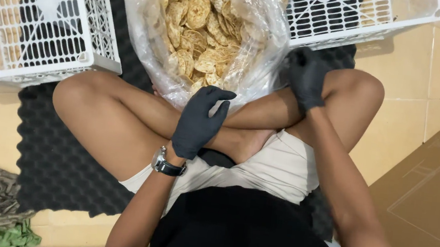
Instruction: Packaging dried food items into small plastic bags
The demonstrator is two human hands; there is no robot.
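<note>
Head view: gloved hands just beside cracker bag

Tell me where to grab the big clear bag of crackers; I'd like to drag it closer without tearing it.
Probably grip the bunched plastic at the open rim of the bag, coming from the near side, between the knees. The film there is loose and folded, so it gathers into a fist, while the belly is stretched tight over the crackers. The left hand and right hand are already beside that edge.
</note>
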